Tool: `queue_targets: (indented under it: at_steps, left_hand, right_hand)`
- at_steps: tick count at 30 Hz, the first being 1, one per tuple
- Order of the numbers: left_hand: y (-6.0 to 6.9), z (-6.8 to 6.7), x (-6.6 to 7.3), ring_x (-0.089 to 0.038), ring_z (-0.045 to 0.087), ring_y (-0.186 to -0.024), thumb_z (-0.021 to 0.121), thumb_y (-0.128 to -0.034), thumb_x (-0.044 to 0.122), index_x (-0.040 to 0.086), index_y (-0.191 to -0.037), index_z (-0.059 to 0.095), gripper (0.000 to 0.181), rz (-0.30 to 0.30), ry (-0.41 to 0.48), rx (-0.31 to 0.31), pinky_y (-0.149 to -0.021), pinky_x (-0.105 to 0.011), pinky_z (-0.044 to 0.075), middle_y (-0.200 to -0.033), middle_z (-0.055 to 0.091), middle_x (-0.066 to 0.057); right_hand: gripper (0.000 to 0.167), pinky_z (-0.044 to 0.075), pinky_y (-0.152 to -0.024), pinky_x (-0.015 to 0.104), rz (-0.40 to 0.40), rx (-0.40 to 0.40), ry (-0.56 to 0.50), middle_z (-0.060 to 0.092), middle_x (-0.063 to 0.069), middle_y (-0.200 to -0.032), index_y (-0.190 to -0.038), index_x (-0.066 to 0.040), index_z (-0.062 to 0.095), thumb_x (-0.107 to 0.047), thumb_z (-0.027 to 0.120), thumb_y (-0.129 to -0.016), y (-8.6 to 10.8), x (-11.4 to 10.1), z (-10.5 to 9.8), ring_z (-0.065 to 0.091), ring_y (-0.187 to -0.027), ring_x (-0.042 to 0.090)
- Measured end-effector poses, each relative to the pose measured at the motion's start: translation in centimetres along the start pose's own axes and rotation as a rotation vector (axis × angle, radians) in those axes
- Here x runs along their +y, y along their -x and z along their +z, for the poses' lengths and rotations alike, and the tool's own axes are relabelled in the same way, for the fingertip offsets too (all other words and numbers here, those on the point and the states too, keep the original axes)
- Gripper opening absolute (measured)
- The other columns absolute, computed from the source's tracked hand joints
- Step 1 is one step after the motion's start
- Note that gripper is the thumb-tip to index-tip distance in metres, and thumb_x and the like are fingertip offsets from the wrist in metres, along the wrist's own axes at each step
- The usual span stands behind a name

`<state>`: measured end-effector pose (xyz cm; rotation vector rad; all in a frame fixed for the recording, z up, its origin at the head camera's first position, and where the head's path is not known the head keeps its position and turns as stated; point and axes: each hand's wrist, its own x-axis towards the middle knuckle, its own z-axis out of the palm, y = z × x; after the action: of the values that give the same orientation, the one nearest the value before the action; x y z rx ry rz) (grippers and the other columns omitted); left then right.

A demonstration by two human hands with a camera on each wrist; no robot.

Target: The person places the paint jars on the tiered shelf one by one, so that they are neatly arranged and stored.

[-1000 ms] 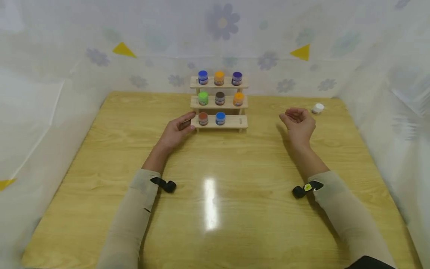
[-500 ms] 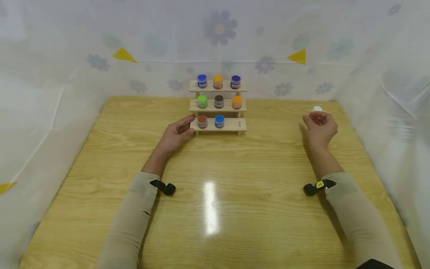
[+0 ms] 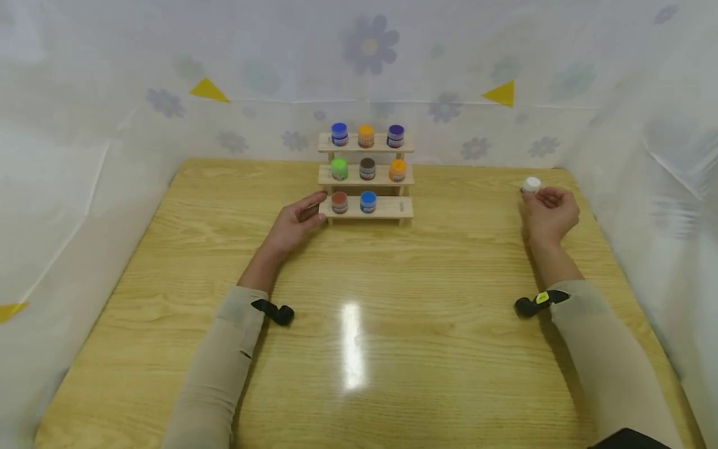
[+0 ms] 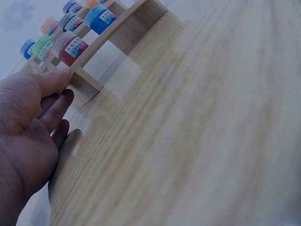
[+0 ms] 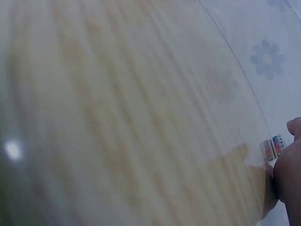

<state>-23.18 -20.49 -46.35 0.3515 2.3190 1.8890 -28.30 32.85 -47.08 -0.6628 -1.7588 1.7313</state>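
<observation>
A three-tiered wooden rack (image 3: 387, 209) stands at the back middle of the table, with small lidded jars on every tier. On its lowest tier sit a reddish-brown jar (image 3: 339, 202) and a blue jar (image 3: 368, 201), both toward the left. My left hand (image 3: 291, 226) holds the left end of that tier, thumb against the board's edge beside the brown jar. A white-capped jar (image 3: 531, 184) stands on the table at the back right. Right beside it, my right hand (image 3: 552, 217) has loosely bent fingers; contact with the jar cannot be made out. In the right wrist view only the jar's label (image 5: 278, 144) shows.
The upper tiers carry several jars, among them a green jar (image 3: 339, 169) and a purple jar (image 3: 395, 135). Flowered white sheeting (image 3: 269, 50) rises behind the wooden table (image 3: 426, 312) and along both sides.
My right hand has moved to the right, up to the white-capped jar. The left hand keeps its place at the rack, and the jars stay where they were.
</observation>
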Motion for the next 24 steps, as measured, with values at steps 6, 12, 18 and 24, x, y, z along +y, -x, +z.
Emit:
queue_targets:
  at_steps: [6,12,18,24]
  left_hand:
    - [0.0,-0.1,0.0,-0.028,0.042,-0.153,0.063,-0.1071,0.009,0.008,-0.160,0.047,0.055,0.014,-0.003,0.001,-0.122,-0.035,0.042,-0.168,0.041,-0.007]
    - [0.0,-0.2,0.1,-0.027,0.043,-0.152,0.063,-0.1072,0.008,0.008,-0.160,0.047,0.055,0.014,0.006,0.006,-0.121,-0.036,0.043,-0.167,0.042,-0.007]
    - [0.0,0.1,0.2,-0.028,0.042,-0.153,0.064,-0.1068,0.008,0.007,-0.159,0.048,0.055,0.012,0.017,0.005,-0.123,-0.038,0.041,-0.167,0.041,-0.008]
    - [0.1,0.0,0.1,-0.029,0.041,-0.153,0.064,-0.1068,0.008,0.007,-0.159,0.048,0.055,0.010,0.012,0.008,-0.123,-0.039,0.040,-0.168,0.040,-0.008]
  right_hand:
    - [0.035,0.057,-0.087,0.020,0.018,0.035,0.005,0.070,0.004,-0.102,-0.104,-0.006,0.071,-0.005,0.093,-0.076,-0.8,0.0,0.7,0.068,-0.087,0.007]
    - [0.035,0.057,-0.088,0.021,0.051,0.024,-0.018,0.068,0.005,-0.103,-0.104,-0.007,0.070,-0.001,0.091,-0.076,-1.5,-0.2,1.1,0.067,-0.088,0.007]
    - [0.034,0.055,-0.088,0.023,0.056,0.010,0.019,0.066,0.002,-0.103,-0.105,-0.011,0.070,-0.004,0.088,-0.078,-2.3,-0.1,1.1,0.065,-0.088,0.006]
    - [0.030,0.055,-0.088,0.022,0.029,-0.004,0.090,0.066,-0.003,-0.100,-0.105,-0.014,0.071,-0.005,0.087,-0.081,-2.6,0.4,1.3,0.065,-0.087,0.004]
